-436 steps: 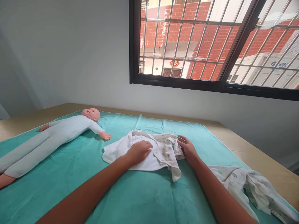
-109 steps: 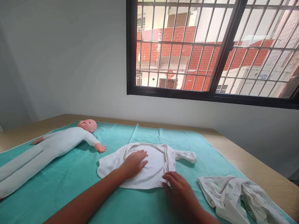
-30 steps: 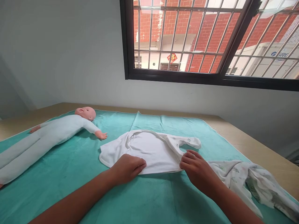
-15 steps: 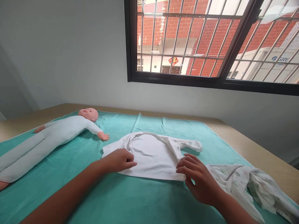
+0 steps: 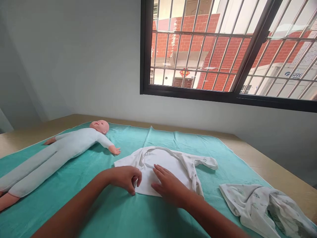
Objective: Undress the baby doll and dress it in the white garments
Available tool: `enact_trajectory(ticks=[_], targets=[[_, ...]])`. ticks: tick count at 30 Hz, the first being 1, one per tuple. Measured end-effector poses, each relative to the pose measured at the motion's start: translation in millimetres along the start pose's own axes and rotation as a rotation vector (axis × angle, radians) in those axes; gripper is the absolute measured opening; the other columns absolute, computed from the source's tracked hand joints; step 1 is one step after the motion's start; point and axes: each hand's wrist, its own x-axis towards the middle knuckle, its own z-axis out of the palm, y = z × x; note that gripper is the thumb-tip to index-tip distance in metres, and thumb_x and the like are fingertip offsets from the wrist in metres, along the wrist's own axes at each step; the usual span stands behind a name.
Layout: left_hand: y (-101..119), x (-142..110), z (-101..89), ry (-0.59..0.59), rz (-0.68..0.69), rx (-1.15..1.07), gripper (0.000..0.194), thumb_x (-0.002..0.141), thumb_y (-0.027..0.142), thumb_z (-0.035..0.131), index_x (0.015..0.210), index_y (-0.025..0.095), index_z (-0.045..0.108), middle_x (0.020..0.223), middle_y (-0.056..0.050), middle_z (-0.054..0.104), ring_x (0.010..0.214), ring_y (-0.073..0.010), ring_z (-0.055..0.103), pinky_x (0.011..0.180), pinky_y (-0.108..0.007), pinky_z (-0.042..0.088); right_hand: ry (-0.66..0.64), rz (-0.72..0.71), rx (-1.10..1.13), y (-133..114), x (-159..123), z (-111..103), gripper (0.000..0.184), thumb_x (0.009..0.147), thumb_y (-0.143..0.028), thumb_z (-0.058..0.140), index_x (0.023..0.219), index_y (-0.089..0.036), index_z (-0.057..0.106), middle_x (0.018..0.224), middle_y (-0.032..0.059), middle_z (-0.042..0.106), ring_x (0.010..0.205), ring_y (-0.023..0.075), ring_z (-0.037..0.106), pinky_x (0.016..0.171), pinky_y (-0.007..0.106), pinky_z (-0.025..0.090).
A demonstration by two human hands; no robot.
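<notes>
Right grip has shifted inward over the shirt.

In front of you a blanket lies on the table. Along the blanket's left edge lies a doll, its head by the far left corner; a shirt lies mid-blanket, a second garment by the right edge.

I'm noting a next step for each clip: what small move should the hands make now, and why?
Probably slide the right hand outward to smooth the front panel on that side of the baby shirt: the panel looks rumpled, while the open hand is over the flatter white middle.
</notes>
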Motion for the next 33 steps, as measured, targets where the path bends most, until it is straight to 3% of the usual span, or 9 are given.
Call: enact_trajectory(ticks=[4, 9, 14, 18, 22, 25, 27, 30, 33], targets=[[3, 1, 4.5, 0.064, 0.034, 0.091, 0.019, 0.065, 0.026, 0.062, 0.084, 0.024, 0.063, 0.079, 0.005, 0.064, 0.068, -0.0129, 0.055, 0.054, -0.021, 0.036, 0.114, -0.052, -0.035, 4, 32, 27, 0.056, 0.095, -0.037, 0.045, 0.144, -0.012, 0.040, 0.153, 0.0136, 0.035, 0.143, 0.0269, 0.029, 0.119, 0.045, 0.024], [12, -5, -1.6, 0.128, 0.056, 0.107, 0.008, 0.071, 0.023, 0.051, 0.070, 0.021, 0.059, 0.069, 0.005, 0.062, 0.061, -0.0119, 0.050, 0.050, -0.024, 0.029, 0.147, -0.099, -0.051, 13, 32, 37, 0.055, 0.095, -0.034, 0.047, 0.145, -0.014, 0.038, 0.152, 0.0125, 0.038, 0.141, 0.0256, 0.032, 0.117, 0.045, 0.026], [15, -7, -2.2, 0.156, 0.042, 0.076, 0.017, 0.073, 0.024, 0.048, 0.058, 0.019, 0.053, 0.054, 0.005, 0.052, 0.051, -0.0107, 0.039, 0.047, -0.027, 0.023, 0.119, -0.164, -0.047, 11, 28, 31, 0.049, 0.098, -0.039, 0.040, 0.142, -0.016, 0.043, 0.151, 0.0116, 0.040, 0.142, 0.0246, 0.032, 0.117, 0.047, 0.025], [7, 0, 4.5, 0.170, -0.002, 0.085, 0.036, 0.081, 0.035, 0.050, 0.049, 0.018, 0.045, 0.045, 0.005, 0.038, 0.046, -0.0099, 0.026, 0.047, -0.030, 0.017, 0.083, -0.187, -0.042, 7, 26, 29, 0.052, 0.099, -0.046, 0.035, 0.140, -0.017, 0.045, 0.152, 0.0118, 0.038, 0.143, 0.0245, 0.030, 0.118, 0.048, 0.023], [5, 12, 9.9, 0.380, -0.017, 0.180, 0.047, 0.088, 0.044, 0.046, 0.049, 0.018, 0.042, 0.046, 0.004, 0.038, 0.048, -0.0105, 0.029, 0.050, -0.029, 0.019, -0.011, -0.246, -0.022, -1, 17, 30, 0.065, 0.097, -0.053, 0.035, 0.150, -0.014, 0.030, 0.157, 0.0136, 0.026, 0.146, 0.0255, 0.019, 0.119, 0.048, 0.019], [12, 21, 15.6, 0.610, 0.027, 0.205, 0.039, 0.093, 0.041, 0.042, 0.063, 0.019, 0.052, 0.065, 0.001, 0.056, 0.062, -0.0137, 0.047, 0.058, -0.028, 0.034, -0.044, -0.264, 0.001, -10, 11, 33, 0.074, 0.095, -0.057, 0.038, 0.152, -0.012, 0.021, 0.159, 0.0142, 0.018, 0.147, 0.0279, 0.012, 0.120, 0.047, 0.016], [17, 26, 21.9, 0.697, 0.111, 0.157, 0.030, 0.095, 0.034, 0.039, 0.078, 0.019, 0.060, 0.087, -0.003, 0.065, 0.081, -0.0164, 0.057, 0.074, -0.028, 0.043, -0.027, -0.262, 0.018, -17, 7, 36, 0.076, 0.094, -0.056, 0.042, 0.153, -0.013, 0.019, 0.159, 0.0139, 0.018, 0.147, 0.0291, 0.012, 0.120, 0.047, 0.016], [21, 32, 33.0, 0.712, 0.218, 0.025, 0.029, 0.096, 0.027, 0.036, 0.100, 0.021, 0.064, 0.119, -0.005, 0.063, 0.112, -0.0173, 0.056, 0.100, -0.031, 0.042, 0.035, -0.253, 0.036, -28, 4, 40, 0.072, 0.093, -0.050, 0.048, 0.151, -0.016, 0.025, 0.157, 0.0127, 0.027, 0.145, 0.0281, 0.021, 0.120, 0.046, 0.018], [19, 38, 41.5, 0.636, 0.218, -0.083, 0.033, 0.097, 0.028, 0.036, 0.116, 0.023, 0.063, 0.137, -0.003, 0.056, 0.129, -0.0174, 0.047, 0.112, -0.035, 0.036, 0.098, -0.221, 0.015, -36, 4, 44, 0.062, 0.093, -0.042, 0.050, 0.146, -0.015, 0.036, 0.152, 0.0129, 0.037, 0.142, 0.0282, 0.029, 0.120, 0.046, 0.021]])
